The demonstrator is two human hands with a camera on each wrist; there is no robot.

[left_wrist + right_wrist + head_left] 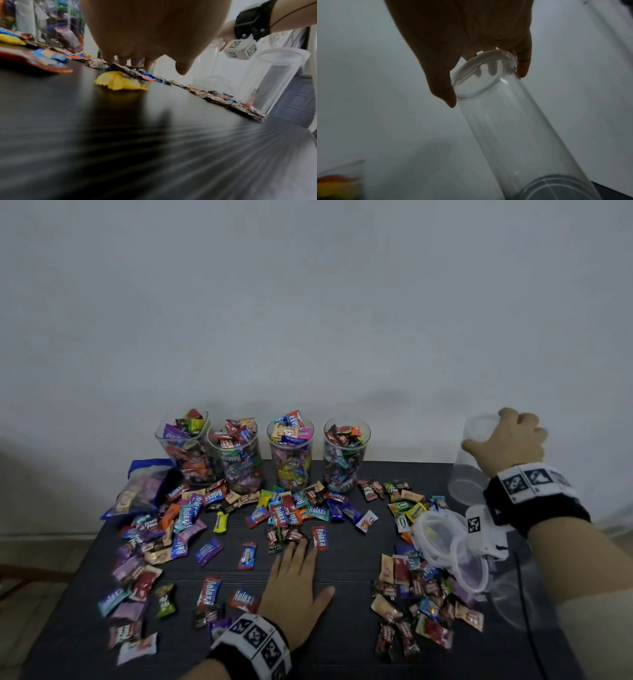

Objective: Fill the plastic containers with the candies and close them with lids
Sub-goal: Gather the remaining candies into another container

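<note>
Four clear containers (pixel 291 453), heaped with wrapped candies and without lids, stand in a row at the back of the dark table (pixel 342 628). Loose candies (pixel 287 537) lie scattered across the table. My left hand (pixel 301 563) lies flat and open in the middle, its fingertips (pixel 125 62) touching a small cluster of candies. My right hand (pixel 510 440) grips the lidded top of an empty clear container (pixel 469 470) at the far right back. In the right wrist view its fingers (pixel 523 67) curl round the lid rim (pixel 488 59), and the container (pixel 522 135) looks tilted.
A blue bag of candies (pixel 140 491) lies at the back left. Loose clear lids (pixel 440 534) sit on the right among candies. Another clear lidded container (pixel 278 75) stands by the table's right edge. A yellow candy (pixel 120 82) lies just below my left fingers.
</note>
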